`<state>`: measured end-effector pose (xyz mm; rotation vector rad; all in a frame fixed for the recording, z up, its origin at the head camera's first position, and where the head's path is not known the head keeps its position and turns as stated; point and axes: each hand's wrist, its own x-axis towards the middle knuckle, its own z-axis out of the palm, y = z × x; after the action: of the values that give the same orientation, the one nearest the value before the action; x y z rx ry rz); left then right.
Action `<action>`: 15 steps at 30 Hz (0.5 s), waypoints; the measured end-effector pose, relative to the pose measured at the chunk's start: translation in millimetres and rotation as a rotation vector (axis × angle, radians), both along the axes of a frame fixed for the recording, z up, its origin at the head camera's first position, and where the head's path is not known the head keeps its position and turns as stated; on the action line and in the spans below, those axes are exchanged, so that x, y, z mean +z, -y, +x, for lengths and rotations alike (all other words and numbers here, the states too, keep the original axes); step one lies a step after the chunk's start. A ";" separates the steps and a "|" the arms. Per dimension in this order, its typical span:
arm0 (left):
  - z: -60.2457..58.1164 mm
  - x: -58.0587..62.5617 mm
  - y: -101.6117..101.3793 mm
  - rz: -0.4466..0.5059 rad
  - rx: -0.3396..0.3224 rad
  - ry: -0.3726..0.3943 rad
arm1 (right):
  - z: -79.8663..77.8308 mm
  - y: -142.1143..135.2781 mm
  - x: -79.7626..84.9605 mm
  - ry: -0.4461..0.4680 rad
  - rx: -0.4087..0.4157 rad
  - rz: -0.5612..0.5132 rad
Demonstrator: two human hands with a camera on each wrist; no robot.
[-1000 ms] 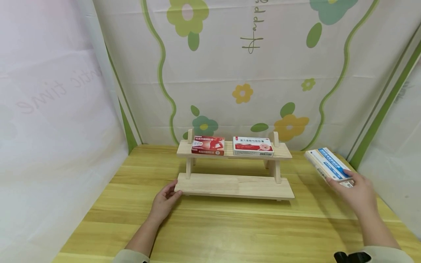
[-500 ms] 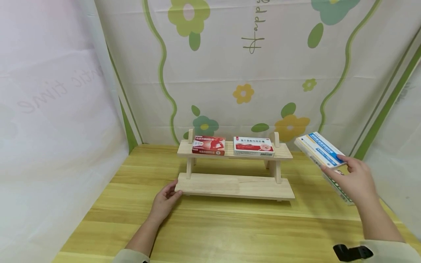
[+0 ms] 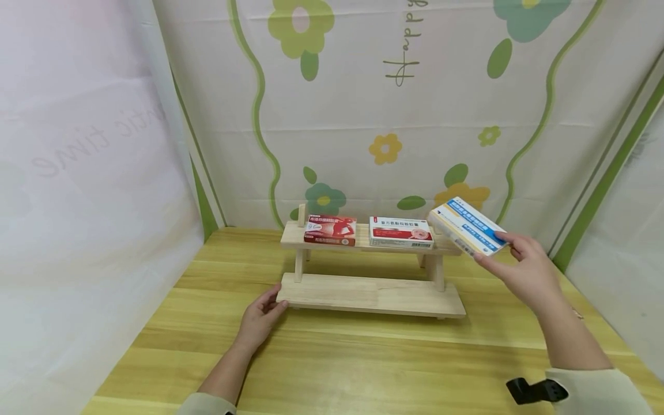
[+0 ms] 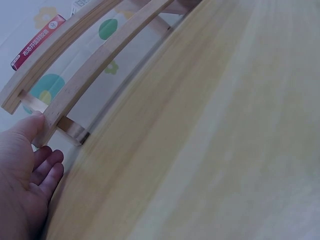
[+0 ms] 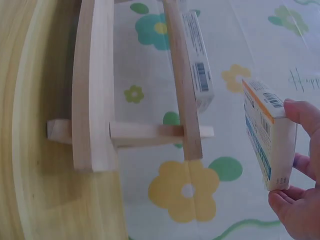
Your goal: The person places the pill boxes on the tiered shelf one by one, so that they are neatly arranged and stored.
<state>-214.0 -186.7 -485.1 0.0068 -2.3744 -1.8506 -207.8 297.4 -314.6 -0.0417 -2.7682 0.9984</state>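
In the head view my right hand (image 3: pixel 526 271) pinches a white and blue medicine box (image 3: pixel 469 226) by its right end, thumb on the near side. The box is tilted, raised by the right end of a two-tier wooden display stand (image 3: pixel 370 293), partly covering its upper tier. Gripping the left end of the lower tier is my left hand (image 3: pixel 258 319); in the left wrist view its thumb lies against the board (image 4: pixel 75 85). A red medicine box (image 3: pixel 329 230) and a white and red medicine box (image 3: pixel 401 232) lie side by side on the upper tier.
The stand rests on a wood-grain table (image 3: pixel 363 363). Behind it hangs a flower-printed cloth (image 3: pixel 332 104), with pale cloth also along both sides. A small piece of something (image 3: pixel 577 313) shows beyond my right forearm, mostly hidden.
My right hand has lifted the white and blue box and carried it left toward the upper tier. A green-edged box beneath it came into view, then passed behind my forearm. My left hand stays put.
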 end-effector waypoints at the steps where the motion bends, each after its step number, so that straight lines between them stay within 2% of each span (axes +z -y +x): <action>1: -0.1 -0.2 0.1 -0.002 0.000 0.000 | -0.6 3.8 0.9 -0.003 0.009 0.002; 10: -0.8 -0.9 -0.8 -0.010 0.006 -0.005 | -6.8 35.6 3.3 -0.063 0.113 -0.033; 15: 0.3 1.0 -1.5 -0.006 0.005 0.004 | -7.7 55.2 5.4 -0.065 0.168 -0.042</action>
<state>-213.7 -185.2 -484.1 0.0154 -2.3800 -1.8434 -215.5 242.2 -309.2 0.2163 -2.7272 1.0776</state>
